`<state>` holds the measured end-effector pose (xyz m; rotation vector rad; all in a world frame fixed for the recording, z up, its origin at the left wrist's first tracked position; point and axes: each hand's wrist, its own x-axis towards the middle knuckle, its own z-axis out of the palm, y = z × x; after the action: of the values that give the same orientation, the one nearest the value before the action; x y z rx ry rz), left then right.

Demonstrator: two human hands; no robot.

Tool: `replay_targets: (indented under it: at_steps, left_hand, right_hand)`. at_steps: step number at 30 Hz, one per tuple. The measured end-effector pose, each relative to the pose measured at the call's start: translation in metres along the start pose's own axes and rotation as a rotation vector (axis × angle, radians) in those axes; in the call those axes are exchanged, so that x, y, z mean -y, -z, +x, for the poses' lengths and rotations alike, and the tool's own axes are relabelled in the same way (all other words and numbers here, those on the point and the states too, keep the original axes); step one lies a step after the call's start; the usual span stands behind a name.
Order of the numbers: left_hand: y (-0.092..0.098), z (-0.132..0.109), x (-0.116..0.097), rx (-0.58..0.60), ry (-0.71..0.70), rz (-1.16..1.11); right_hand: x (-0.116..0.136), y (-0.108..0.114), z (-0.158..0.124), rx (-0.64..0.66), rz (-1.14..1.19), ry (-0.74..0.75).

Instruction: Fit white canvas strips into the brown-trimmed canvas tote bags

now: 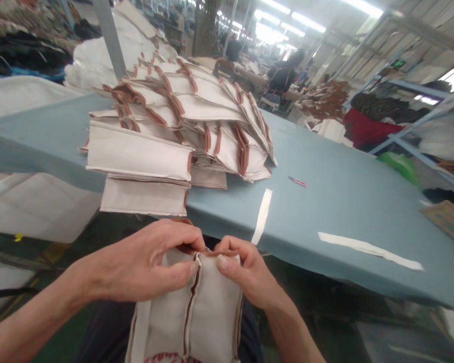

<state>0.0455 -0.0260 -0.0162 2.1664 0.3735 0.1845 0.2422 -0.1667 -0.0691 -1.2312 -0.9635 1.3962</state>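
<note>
A cream fabric bag piece (214,307) with brown edging hangs between my hands, over my lap and in front of the table edge. A dark seam or slit runs down its middle, and red marking shows at its lower end. My left hand (159,262) pinches the top edge just left of the seam, thumb on the near face and fingers behind. On the other side of the seam, my right hand (245,267) grips the same edge, its thumb pressed on the cream face. The fingertips behind the fabric are partly hidden.
A heap of similar cream and brown pieces (212,106) covers the left of the blue-green table (325,196). Two white strips (263,217) and a small red-handled tool (298,181) lie on it. Shelving (408,85) stands right; a person (282,78) sits farther back.
</note>
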Motion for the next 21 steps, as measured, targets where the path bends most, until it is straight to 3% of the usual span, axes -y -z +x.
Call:
replay_targets:
  at_steps: [21]
  left_hand:
    - [-0.017,-0.001,0.016,0.014,0.091,-0.16]
  right_hand:
    - [-0.016,0.004,0.003,-0.015,0.001,-0.078]
